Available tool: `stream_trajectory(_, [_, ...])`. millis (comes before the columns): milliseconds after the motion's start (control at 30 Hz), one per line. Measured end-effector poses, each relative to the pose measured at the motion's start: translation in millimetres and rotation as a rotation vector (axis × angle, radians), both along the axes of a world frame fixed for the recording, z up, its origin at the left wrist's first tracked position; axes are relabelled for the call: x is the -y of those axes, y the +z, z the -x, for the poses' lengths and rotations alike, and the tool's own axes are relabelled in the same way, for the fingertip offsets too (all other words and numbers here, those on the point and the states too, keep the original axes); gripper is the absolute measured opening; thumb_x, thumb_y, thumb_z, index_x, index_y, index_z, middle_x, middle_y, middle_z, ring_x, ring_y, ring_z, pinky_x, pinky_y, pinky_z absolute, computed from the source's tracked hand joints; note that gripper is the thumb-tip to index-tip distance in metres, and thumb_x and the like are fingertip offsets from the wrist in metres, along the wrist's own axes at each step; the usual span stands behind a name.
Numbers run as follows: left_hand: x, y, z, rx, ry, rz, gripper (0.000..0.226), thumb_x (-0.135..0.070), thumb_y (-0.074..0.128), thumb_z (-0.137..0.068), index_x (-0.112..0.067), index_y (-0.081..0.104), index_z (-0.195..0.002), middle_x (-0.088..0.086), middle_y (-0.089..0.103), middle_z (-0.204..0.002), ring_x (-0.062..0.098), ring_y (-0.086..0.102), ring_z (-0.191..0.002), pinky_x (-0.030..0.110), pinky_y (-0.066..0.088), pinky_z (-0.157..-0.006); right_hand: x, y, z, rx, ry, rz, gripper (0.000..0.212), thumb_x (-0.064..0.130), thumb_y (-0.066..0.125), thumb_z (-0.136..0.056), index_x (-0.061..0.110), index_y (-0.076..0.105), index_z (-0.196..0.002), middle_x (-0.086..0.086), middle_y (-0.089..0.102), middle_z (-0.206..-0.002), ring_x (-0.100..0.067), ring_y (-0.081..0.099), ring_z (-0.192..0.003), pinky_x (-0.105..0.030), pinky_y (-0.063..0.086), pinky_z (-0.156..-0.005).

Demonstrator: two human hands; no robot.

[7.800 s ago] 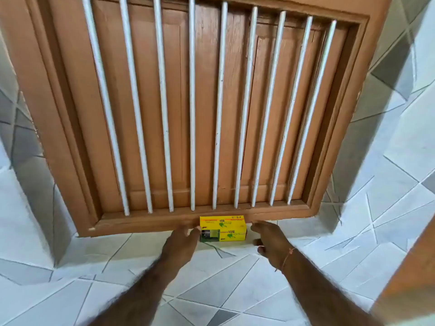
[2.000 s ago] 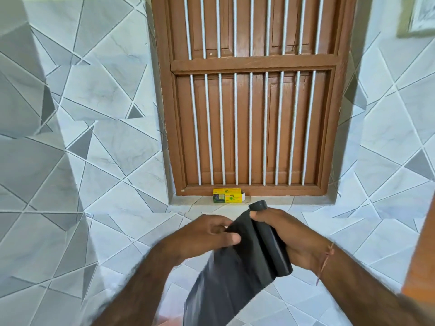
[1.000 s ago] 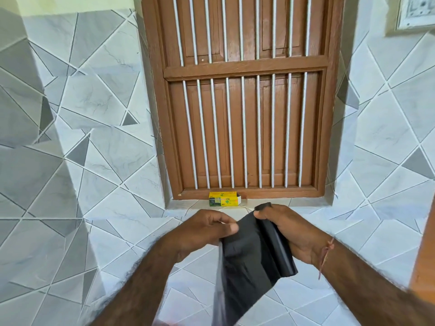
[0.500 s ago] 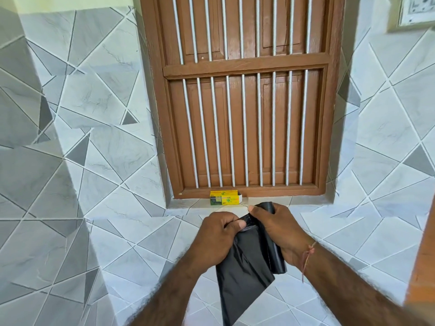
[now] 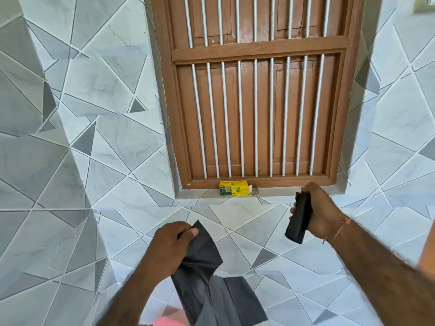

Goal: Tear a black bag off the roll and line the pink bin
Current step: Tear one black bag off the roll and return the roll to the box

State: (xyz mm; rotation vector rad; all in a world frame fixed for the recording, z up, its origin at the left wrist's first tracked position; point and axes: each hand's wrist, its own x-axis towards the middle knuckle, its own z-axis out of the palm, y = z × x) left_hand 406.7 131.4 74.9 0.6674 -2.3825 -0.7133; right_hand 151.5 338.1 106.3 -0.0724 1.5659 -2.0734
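Note:
My left hand (image 5: 170, 247) grips the top corner of a loose black bag (image 5: 211, 290), which hangs folded and creased down to the bottom edge. My right hand (image 5: 322, 212) is closed around the black roll of bags (image 5: 299, 218), held upright and well apart from the bag, to the right. No strip joins the bag and the roll. A sliver of the pink bin (image 5: 168, 322) shows at the bottom edge, just below my left forearm; the rest of it is out of view.
A yellow and green box (image 5: 234, 191) lies on the tiled sill under a brown wooden window (image 5: 256, 95) with white bars. Grey and white tiled walls surround it. An orange-brown edge (image 5: 428, 250) runs down the far right.
Both hands were together on the black plastic half a second ago. They have pulled apart: the bag has come away in my left hand and the roll stays in my right.

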Motion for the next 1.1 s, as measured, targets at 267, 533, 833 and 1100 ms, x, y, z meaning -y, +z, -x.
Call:
stream_trajectory(267, [18,-1,20,0.253,-0.09,0.101,0.033,-0.049,0.056,-0.089,-0.02,0.065,-0.078,-0.002,0.064,-0.081,0.011,0.058,-0.077,0.029,0.045,-0.073,23,-9,18,-0.204,0.078,-0.061,0.02,0.003,0.064,-0.086,0.006,0.055,-0.104,-0.014,0.054,-0.095,-0.03,0.052,-0.092,-0.04,0.048,-0.074])
stream_trajectory(533, [34,-4,133,0.513,-0.094,0.307,0.029,-0.048,0.05,-0.091,-0.023,0.048,-0.076,0.001,0.06,-0.083,0.02,0.057,-0.08,0.032,0.042,-0.069,61,-9,95,-0.357,-0.137,-0.096,0.019,0.016,0.074,-0.081,0.014,0.059,-0.092,-0.012,0.061,-0.096,-0.025,0.055,-0.088,-0.034,0.043,-0.068])
stream_trajectory(833, [79,-8,326,0.688,-0.121,0.531,0.072,-0.005,0.057,-0.083,-0.039,0.033,-0.142,0.01,0.045,-0.136,0.038,0.06,-0.109,0.043,0.052,-0.084,127,-33,228,-0.107,-0.166,0.099,0.036,0.006,0.071,-0.082,0.007,0.053,-0.114,-0.018,0.062,-0.116,-0.031,0.062,-0.105,-0.037,0.056,-0.074])
stream_trajectory(1100, [129,-32,431,0.75,-0.156,0.61,0.04,-0.03,0.046,-0.092,-0.039,0.044,-0.131,0.008,0.054,-0.13,0.035,0.062,-0.102,0.036,0.051,-0.076,179,-58,289,-0.083,-0.06,0.101,0.038,0.008,0.071,-0.082,0.008,0.051,-0.114,-0.016,0.063,-0.116,-0.03,0.064,-0.106,-0.036,0.057,-0.075])
